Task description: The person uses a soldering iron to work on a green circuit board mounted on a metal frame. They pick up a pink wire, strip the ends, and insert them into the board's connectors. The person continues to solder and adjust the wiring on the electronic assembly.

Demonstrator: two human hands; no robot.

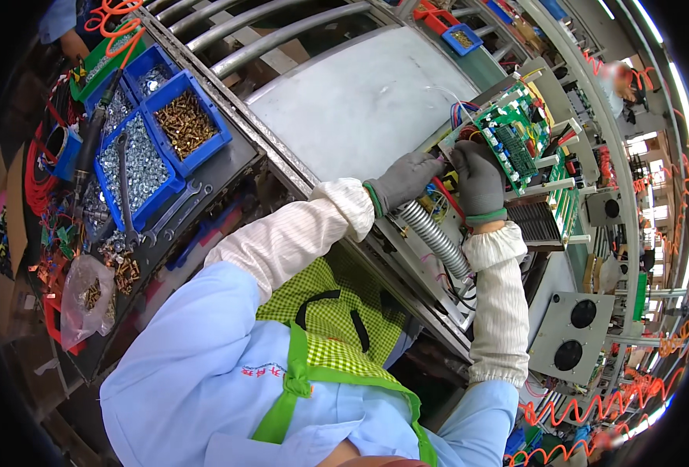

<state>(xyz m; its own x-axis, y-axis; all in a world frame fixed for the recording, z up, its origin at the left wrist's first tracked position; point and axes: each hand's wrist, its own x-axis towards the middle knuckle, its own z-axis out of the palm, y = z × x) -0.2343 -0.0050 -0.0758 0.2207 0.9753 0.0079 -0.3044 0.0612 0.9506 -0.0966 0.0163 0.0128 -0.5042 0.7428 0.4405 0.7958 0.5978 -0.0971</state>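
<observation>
A factory line filled the view, with roller rails [282, 31] running across the top and coiled orange hoses [593, 409] hanging at the lower right. A large grey metal panel [360, 101] lay on the line in front of the person. At its right end sat an open electrical unit [515, 194] with a finned heat sink [535, 222] and a green circuit board [511, 136] tilted up above bundles of coloured wires [462, 113]. A ribbed grey conduit [436, 237] ran from the unit down toward the person.

To the left, a dark table [227, 167] carried blue bins, one holding brass screws [185, 124] and another silver screws [138, 167]. Two spanners [175, 210] lay just beside the bins, and a clear bag of screws [87, 300] sat nearer the table's lower edge.

Both hands wore grey gloves with white sleeves. The left hand [405, 180] was curled closed at the wiring just under the board, though what it pinched could not be made out. The right hand [480, 180] was closed too, fingers tucked against the board's lower edge, its grip hidden.
</observation>
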